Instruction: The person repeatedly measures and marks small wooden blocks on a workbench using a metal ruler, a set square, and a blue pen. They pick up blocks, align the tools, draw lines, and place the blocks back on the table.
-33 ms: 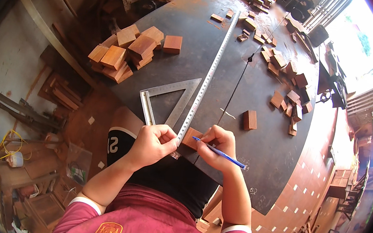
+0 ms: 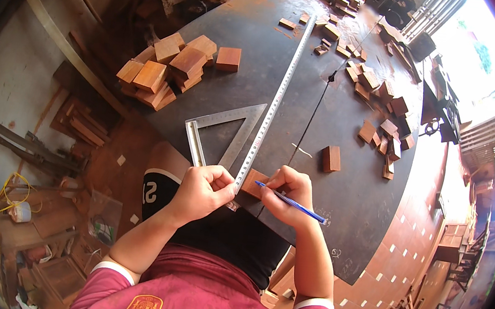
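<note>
With the left hand [image 2: 204, 189] clamped on the metal ruler [image 2: 275, 103] and the right hand [image 2: 289, 193] gripping the blue pen [image 2: 291, 203], press the ruler flat over the small wooden block [image 2: 254, 183] at the counter's [image 2: 260, 40] near edge, marking tight against it.

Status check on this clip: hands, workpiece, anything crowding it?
Left hand pins long steel ruler on small reddish wooden block. Right hand holds blue pen, tip at block. Metal triangle square lies beside ruler.
</note>
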The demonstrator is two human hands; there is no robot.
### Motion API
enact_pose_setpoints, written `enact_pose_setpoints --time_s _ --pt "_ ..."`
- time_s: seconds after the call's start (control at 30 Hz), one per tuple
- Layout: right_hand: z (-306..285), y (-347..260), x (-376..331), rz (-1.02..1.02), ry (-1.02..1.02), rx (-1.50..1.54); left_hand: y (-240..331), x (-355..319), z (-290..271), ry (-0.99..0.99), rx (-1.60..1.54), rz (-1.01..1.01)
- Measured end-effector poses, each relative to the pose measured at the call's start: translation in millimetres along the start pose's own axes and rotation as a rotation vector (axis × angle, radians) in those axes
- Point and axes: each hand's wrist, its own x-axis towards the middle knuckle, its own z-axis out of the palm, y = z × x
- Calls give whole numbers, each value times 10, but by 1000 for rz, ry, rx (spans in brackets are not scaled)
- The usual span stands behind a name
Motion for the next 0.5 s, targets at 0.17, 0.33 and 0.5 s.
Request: enact_pose_setpoints --time_s 0.17,0.33,0.5 --pt "6 5 -15 15 -7 10 -73 -8 -10 -1 4 11" --pt "-24 31 21 -32 10 -42 -64 40 -15 4 18 24" --pt "-52 73 8 -40 81 58 -30 119 -75 15 13 42"
